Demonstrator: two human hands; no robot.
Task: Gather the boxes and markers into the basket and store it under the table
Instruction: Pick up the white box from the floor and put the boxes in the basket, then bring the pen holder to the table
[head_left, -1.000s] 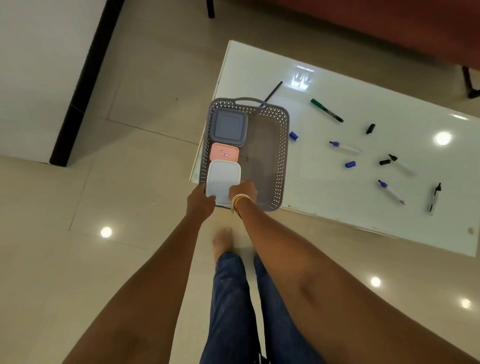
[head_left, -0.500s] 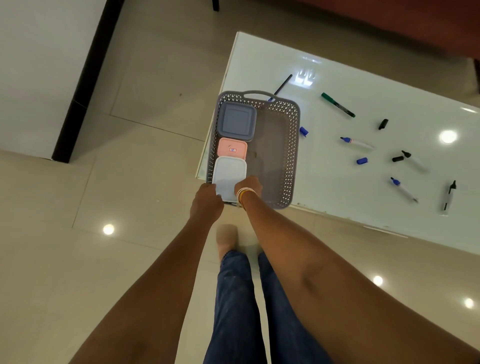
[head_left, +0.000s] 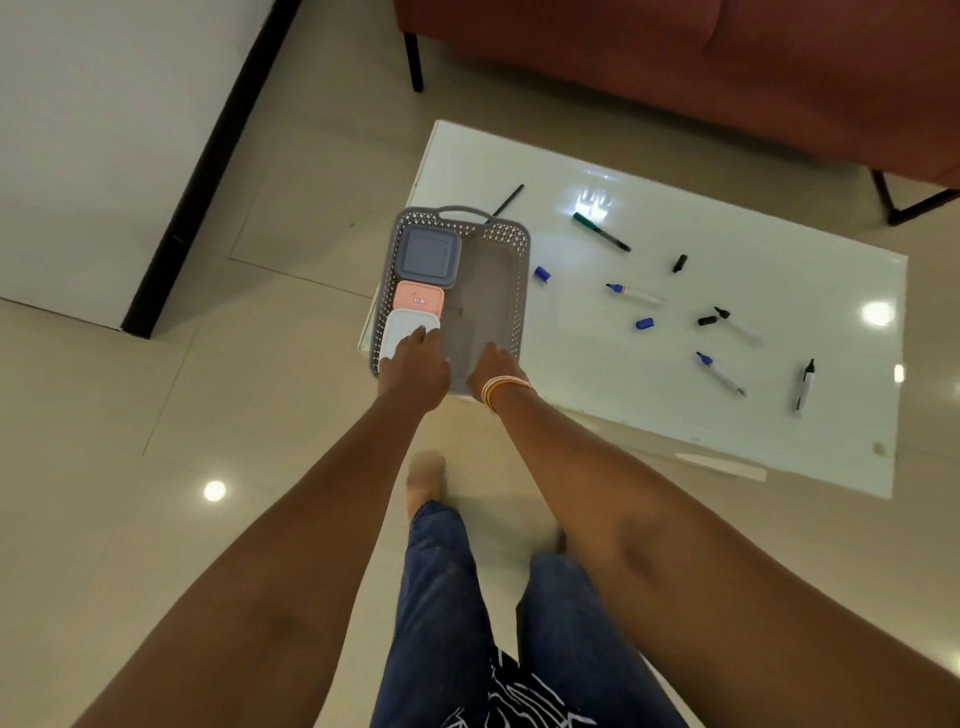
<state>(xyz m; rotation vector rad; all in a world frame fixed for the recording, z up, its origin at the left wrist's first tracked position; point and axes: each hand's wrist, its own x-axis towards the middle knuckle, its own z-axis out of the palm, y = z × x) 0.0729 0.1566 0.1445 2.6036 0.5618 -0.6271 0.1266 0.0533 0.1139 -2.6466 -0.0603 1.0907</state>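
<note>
Basket: grey plastic basket with holes (head_left: 511, 291), at the desk's (head_left: 675, 415) left near corner.
Boxes: grey square box (head_left: 427, 254), pink one (head_left: 420, 300), white one (head_left: 405, 335), inside.
Left hand (head_left: 415, 371): flat open on white box.
Right hand (head_left: 493, 369): fingers spread in basket, holding nothing.
Markers: loose marker pens (head_left: 719, 371) across the desk.

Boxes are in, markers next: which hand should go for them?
Right, probably. The markers lie scattered on the table to the right of the basket, on the right hand's side. The left hand rests on the white box at the basket's left.
</note>
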